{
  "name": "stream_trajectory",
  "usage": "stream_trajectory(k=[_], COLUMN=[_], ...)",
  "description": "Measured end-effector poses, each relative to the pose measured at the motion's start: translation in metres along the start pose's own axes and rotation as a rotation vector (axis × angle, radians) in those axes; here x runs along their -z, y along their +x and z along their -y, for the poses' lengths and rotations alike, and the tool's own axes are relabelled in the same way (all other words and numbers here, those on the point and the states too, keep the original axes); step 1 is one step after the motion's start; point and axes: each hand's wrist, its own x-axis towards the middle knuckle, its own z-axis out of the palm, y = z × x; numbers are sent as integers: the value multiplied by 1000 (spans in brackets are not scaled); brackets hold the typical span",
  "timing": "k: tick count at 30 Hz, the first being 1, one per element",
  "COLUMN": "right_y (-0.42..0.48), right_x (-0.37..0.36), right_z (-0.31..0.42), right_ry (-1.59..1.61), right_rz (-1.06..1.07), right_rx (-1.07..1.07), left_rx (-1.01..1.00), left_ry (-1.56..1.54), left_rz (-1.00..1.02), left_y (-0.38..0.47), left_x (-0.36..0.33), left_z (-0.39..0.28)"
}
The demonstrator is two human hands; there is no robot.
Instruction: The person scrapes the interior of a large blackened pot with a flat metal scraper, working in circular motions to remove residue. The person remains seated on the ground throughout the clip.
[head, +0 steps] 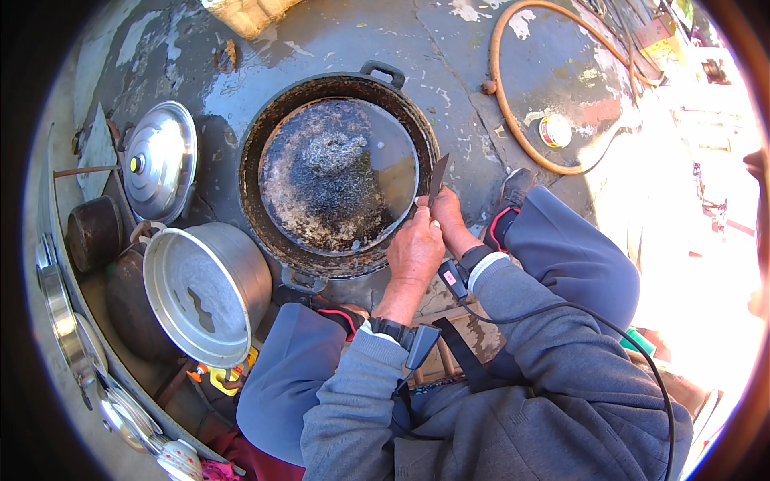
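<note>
A thin dark metal blade (440,175) stands tilted at the right rim of a large blackened two-handled pan (248,171). My left hand (415,249) is closed around the blade's lower end. Right behind it, my right hand (448,213) also grips the blade low down, one fingertip showing on its left side. Much of the right hand's grip is hidden by the blade and left hand. The pan's round floor is crusted with soot and grey residue, and murky water (394,153) pools along its right side.
A dented aluminium pot (249,264) lies tipped at left, near a shiny lid (159,162) and a dark pot (94,233). Plates (129,415) line the left edge. An orange hose (498,78) curls around a small tin (554,131) at upper right. Cables hang from both wrists.
</note>
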Motion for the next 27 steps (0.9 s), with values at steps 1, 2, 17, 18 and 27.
stream_trajectory(k=[1, 2, 17, 18, 27], right_y=[1, 2, -13, -17, -17], right_x=[0, 2, 3, 2, 0], right_z=[-1, -3, 18, 22, 17], right_ry=[-19, 16, 290, 346, 390], right_rz=[0, 3, 64, 67, 95], right_rx=[15, -36, -116, -162, -146], left_rx=[-2, 1, 49, 65, 8], left_ry=[-11, -13, -18, -25, -51], left_rz=[5, 17, 48, 45, 29], left_y=[0, 0, 7, 7, 9], left_x=[1, 1, -14, -15, -25], left_z=[-1, -2, -13, -14, -7])
